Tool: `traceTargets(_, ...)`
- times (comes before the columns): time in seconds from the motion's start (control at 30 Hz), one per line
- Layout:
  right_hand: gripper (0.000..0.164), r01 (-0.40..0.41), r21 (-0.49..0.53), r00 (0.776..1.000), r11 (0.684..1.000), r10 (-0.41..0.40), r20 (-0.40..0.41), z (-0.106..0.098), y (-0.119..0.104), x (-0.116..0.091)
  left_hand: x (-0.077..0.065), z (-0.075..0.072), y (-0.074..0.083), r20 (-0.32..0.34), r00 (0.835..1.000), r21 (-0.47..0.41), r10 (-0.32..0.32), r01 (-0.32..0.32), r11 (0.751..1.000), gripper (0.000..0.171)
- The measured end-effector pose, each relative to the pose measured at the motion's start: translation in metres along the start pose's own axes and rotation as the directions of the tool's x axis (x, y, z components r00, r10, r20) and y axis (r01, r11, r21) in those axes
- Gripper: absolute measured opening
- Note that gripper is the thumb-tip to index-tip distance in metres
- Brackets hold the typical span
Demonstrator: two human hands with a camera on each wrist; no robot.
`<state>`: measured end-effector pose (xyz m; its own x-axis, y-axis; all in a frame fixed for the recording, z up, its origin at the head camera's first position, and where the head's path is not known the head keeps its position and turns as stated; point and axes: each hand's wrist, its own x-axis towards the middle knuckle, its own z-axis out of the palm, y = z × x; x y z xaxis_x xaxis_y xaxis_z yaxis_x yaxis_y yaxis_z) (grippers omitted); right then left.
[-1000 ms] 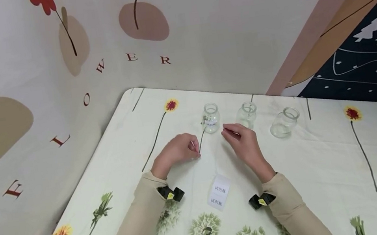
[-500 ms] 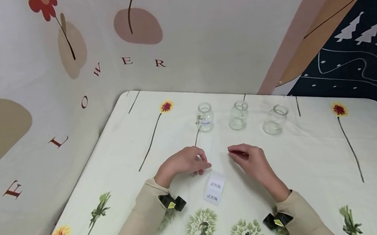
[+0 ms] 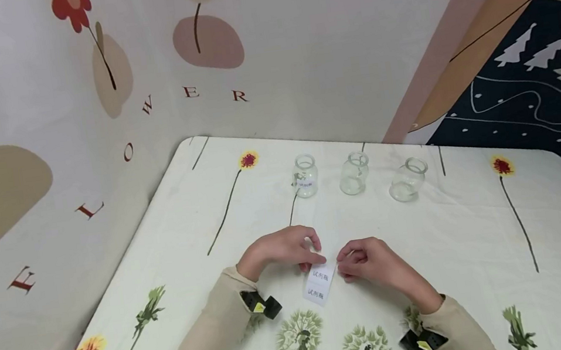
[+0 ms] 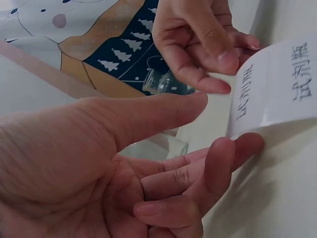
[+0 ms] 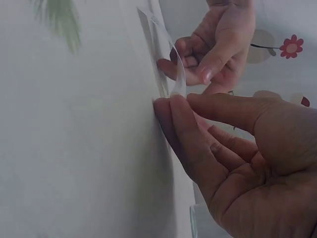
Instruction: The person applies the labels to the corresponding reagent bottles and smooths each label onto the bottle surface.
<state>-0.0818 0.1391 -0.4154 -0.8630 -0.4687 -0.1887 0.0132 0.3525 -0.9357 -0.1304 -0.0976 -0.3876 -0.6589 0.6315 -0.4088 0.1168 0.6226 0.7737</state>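
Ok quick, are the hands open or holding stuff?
Left hand: open, beside the label strip.
Right hand: fingertips at its edge; can't tell if pinching.

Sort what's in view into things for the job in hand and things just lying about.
Seemingly for the job (labelling jars):
label sheet, with left hand and right hand at it
labelled jar
middle jar and rightmost jar, no labels visible

Just there, as background:
flower-print tablecloth
pale wall cloth
dark pine-tree cloth
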Motion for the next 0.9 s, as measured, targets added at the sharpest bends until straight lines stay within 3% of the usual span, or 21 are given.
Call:
traceTargets(0.07,0.015,-0.028,0.068,0.999,0.997,0.027,0.025,0.001,0.000,0.001,0.002,0.001,0.001,0.027,0.999,-0.016,0.026,-0.025,1.000,0.022)
traceTargets(0.17,0.023,-0.028,0.093,1.000,0.995,0.028,-0.001,0.000,-0.002,0.002,0.003,-0.001,0.003,0.039,0.997,-0.054,0.067,-0.065,0.996,0.026)
traceTargets(0.23,0.029,-0.015,0.099,0.999,0.995,0.020,-0.047,0.000,-0.004,0.002,0.003,-0.004,0.003,0.015,0.995,-0.076,0.100,-0.098,0.992,0.028)
traceTargets(0.33,0.041,0.012,0.129,0.992,0.992,0.004,-0.126,-0.002,-0.010,0.001,0.000,-0.009,0.006,-0.077,0.983,-0.123,0.168,-0.177,0.976,0.029)
traceTargets(0.43,0.041,0.038,0.150,0.987,0.988,-0.014,-0.162,-0.005,-0.019,-0.002,-0.004,-0.013,0.012,-0.199,0.953,-0.180,0.228,-0.264,0.947,0.026)
traceTargets(0.57,0.024,0.047,0.123,0.988,0.991,-0.028,-0.155,-0.009,-0.031,-0.010,-0.012,-0.014,0.025,-0.333,0.912,-0.230,0.242,-0.327,0.917,0.018)
traceTargets(0.9,0.012,0.143,0.096,0.976,0.985,-0.125,-0.180,-0.015,-0.047,-0.024,-0.024,-0.004,0.046,-0.487,0.836,-0.195,0.254,-0.387,0.901,0.005)
